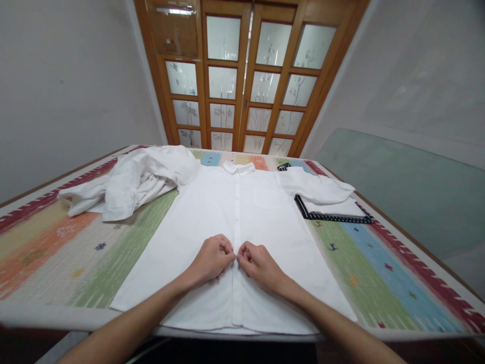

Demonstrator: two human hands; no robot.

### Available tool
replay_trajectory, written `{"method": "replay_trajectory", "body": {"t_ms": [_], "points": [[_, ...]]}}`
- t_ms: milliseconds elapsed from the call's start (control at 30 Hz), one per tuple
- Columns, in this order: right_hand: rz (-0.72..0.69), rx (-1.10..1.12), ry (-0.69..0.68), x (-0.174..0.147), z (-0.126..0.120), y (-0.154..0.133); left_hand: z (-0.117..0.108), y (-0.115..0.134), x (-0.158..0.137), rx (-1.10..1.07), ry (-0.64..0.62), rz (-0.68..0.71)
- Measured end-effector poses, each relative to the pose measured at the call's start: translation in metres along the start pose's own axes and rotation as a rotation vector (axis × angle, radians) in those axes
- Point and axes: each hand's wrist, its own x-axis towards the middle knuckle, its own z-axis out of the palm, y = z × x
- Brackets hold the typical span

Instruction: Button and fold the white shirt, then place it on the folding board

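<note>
A white button-up shirt (pixel 204 217) lies spread face up on the table, collar at the far end and hem along the near edge. Its button placket (pixel 237 217) runs down the middle. On the left side of the placket, my left hand (pixel 215 257) is closed in a pinch on the shirt front. My right hand (pixel 259 264) pinches the cloth just to the right, its fingertips almost meeting the left ones. Any button between the fingertips is hidden.
A crumpled white garment (pixel 140 182) is heaped at the left, against the shirt's sleeve. Under the right sleeve lies a folded white cloth with black patterned edging (pixel 337 218). A colourful patterned cover (pixel 379 268) spreads over the table. Wooden glazed doors (pixel 242 76) stand beyond.
</note>
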Motion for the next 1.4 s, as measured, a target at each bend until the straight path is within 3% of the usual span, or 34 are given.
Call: {"method": "replay_trajectory", "body": {"t_ms": [133, 367, 600, 1067, 1200, 1300, 1400], "points": [[0.026, 0.017, -0.025, 0.001, -0.003, -0.002, 0.000, -0.002, 0.000, -0.037, -0.004, 0.000], [0.015, 0.052, 0.009, 0.001, -0.005, -0.003, -0.001, -0.006, 0.006, -0.068, -0.069, -0.138], [-0.028, 0.002, 0.026, 0.002, -0.002, -0.002, 0.000, -0.004, 0.007, -0.046, -0.061, -0.121], [-0.004, -0.029, -0.001, 0.002, -0.005, 0.000, -0.005, 0.000, -0.002, 0.062, -0.003, 0.047], [-0.021, -0.057, 0.044, 0.001, -0.006, -0.001, -0.012, -0.004, -0.002, 0.210, 0.083, 0.237], [-0.067, -0.179, -0.010, 0.001, -0.007, -0.005, -0.013, -0.006, -0.005, 0.308, 0.081, 0.365], [-0.076, -0.444, -0.074, 0.002, -0.006, -0.013, -0.014, -0.007, -0.007, 0.365, 0.050, 0.412]]}}
